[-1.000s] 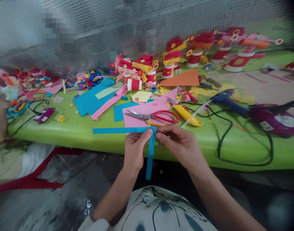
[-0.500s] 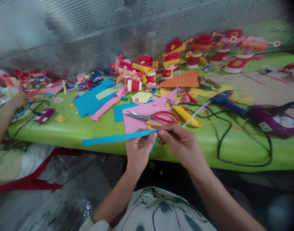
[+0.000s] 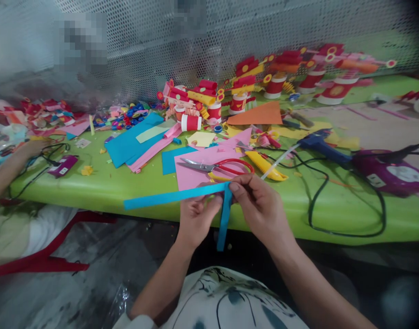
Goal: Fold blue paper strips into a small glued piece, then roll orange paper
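Two blue paper strips, or one folded strip, meet at a corner: one arm runs left, the other hangs down. My right hand pinches that corner between thumb and fingers. My left hand is closed at the strip, its fingers behind the left-running arm and its thumb beside the hanging one. Just beyond the hands, scissors with red handles lie on a pink paper sheet. A yellow utility knife is to their right.
A blue glue gun and a purple box with black cord lie at right. Red paper-cup models line the back by a perforated metal screen. Blue sheets are left of centre. Another person's arm reaches in at far left.
The hanging blue arm has swung into view and now points down between my hands. My right hand has shifted slightly, still pinching the corner. The other person's hand at far left has moved.
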Tool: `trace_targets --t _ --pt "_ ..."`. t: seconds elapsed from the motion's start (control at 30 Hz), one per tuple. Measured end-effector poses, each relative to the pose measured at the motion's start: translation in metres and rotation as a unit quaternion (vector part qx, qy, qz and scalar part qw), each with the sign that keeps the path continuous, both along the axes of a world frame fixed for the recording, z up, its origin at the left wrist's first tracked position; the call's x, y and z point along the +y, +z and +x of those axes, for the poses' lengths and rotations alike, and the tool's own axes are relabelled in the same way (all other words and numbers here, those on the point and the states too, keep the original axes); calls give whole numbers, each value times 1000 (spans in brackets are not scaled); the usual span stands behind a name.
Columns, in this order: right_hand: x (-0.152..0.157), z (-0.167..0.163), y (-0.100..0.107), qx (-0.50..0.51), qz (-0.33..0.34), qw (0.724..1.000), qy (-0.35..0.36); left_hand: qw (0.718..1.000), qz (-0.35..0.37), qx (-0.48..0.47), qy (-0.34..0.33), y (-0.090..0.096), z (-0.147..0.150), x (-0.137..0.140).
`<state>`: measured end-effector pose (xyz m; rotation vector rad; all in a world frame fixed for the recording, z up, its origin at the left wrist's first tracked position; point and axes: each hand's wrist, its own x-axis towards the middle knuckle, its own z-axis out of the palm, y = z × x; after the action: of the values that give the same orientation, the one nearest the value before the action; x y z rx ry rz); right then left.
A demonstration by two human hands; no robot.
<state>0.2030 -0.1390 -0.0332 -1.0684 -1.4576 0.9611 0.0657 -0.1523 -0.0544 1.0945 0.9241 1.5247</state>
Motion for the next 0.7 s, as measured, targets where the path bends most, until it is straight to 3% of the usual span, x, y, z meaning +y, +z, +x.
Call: trace_targets --t 0.1,0.2,0.5,0.7 --pt "0 2 5 10 6 1000 25 991 -55 -117 -46 -2 -3 7" --pt "1 3 6 17 5 999 38 975 -101 -174 -90 -2 -1 13" --pt "-1 5 5 -22 25 999 26 973 -137 -160 -90 -3 2 16" --pt "-3 3 2 -50 48 998 12 979 -98 -172 -58 5 6 14"
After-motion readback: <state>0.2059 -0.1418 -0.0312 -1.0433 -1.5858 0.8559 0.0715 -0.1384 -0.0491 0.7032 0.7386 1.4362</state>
